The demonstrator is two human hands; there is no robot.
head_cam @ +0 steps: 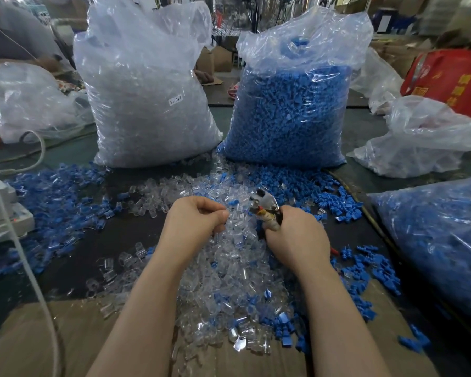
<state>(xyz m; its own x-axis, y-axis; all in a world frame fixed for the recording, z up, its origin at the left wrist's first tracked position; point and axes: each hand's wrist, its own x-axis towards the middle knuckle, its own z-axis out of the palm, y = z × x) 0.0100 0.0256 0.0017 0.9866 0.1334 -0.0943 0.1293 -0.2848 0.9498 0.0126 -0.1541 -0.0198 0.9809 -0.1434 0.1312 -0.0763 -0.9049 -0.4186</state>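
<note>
— What do we have hold of?

— Our right hand (297, 238) has its fingers wrapped tight round the taped handles of the pliers (265, 206). The metal head pokes out past our knuckles, toward the other hand.

— And the left?

— Our left hand (196, 221) is curled in, thumb pressed against the forefinger. Whether a piece is nipped there, we cannot tell.

— Where are the parts we work on?

— The clear caps (229, 268) lie heaped under and between both sets of fingers, and run back alongside our forearms. One blue piece (233, 202) sits just beyond our left fingertips, between them and the plier head. The loose blue plugs (332, 197) are spread just past our right fingers and off to their right.

— Farther out?

— Well beyond the fingers stand two full sacks: the clear sack (147, 104) past our left hand, the blue sack (291, 110) past our right.
</note>
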